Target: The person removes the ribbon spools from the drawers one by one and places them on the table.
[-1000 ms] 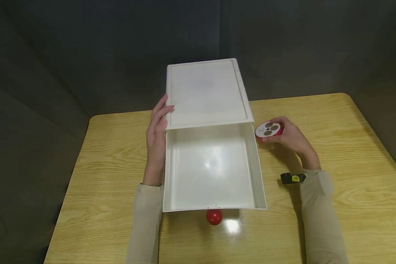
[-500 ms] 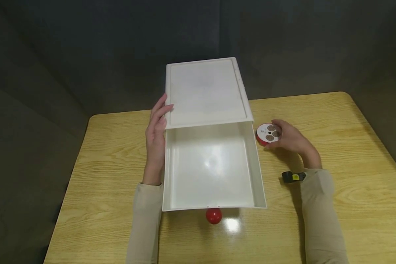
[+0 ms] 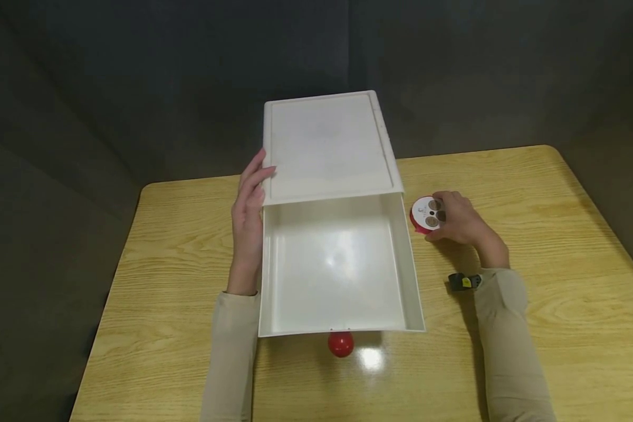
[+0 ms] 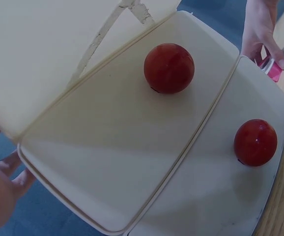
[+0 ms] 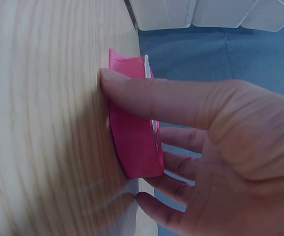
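A white drawer cabinet (image 3: pixel 327 146) stands on the table, its top drawer (image 3: pixel 340 275) pulled out with a bare inside. A red round knob (image 3: pixel 340 344) shows below the drawer's front rim. My left hand (image 3: pixel 249 217) rests along the cabinet's left side, fingertips at its top edge. The left wrist view shows two drawer fronts with an upper red knob (image 4: pixel 169 68) and a lower red knob (image 4: pixel 255 142). To the right of the cabinet, my right hand (image 3: pixel 459 220) holds a pink ribbon roll (image 5: pixel 134 142) with a white label, thumb on one side and fingers on the other.
The wood-grain table (image 3: pixel 179 264) extends on both sides of the cabinet. Dark curtains (image 3: pixel 190 76) hang behind and at the sides. A black wrist camera (image 3: pixel 461 282) sits at the right wrist, above the table.
The ribbon roll has turned in my right hand and its label faces further up, with the roll slightly lower in view. My left hand and the cabinet stay as they were.
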{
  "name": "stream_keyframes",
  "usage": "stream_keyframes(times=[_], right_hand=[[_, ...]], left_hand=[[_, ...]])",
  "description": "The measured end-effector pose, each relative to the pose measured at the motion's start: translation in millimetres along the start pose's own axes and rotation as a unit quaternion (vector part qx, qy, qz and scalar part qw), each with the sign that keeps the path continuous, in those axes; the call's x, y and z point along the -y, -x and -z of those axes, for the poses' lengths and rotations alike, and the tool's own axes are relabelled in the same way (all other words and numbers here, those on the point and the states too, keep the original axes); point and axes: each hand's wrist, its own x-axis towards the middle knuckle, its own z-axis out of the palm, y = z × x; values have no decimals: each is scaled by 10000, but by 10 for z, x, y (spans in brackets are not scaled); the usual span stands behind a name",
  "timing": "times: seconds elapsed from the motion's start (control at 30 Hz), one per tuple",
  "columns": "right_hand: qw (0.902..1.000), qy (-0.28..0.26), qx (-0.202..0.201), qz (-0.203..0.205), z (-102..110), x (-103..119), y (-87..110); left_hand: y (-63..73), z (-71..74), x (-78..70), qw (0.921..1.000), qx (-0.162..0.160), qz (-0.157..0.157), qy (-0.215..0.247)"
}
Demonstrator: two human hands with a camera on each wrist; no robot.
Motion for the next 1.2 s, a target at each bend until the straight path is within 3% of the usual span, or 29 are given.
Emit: stream_keyframes(times=[0.53,0.73,0.87,1.0,1.2], right_hand=[[9997,-116,178,-85,44,24,40],[9991,-266,307,-149,206,221,198],[9988,-262,363,190,367,480,450],[9952,56,575,790,471,797,785],[9745,383,969,1986,516,1148,1252]], left_hand=[[2,-1,-27,10000,8,53,25],[11,-3,-29,9999,5,103,-19],[14,-5,-34,9999,9,123,-24],[4,-6,-40,9999,16,118,6],[-10,-5,-37,9999,-13,105,61]])
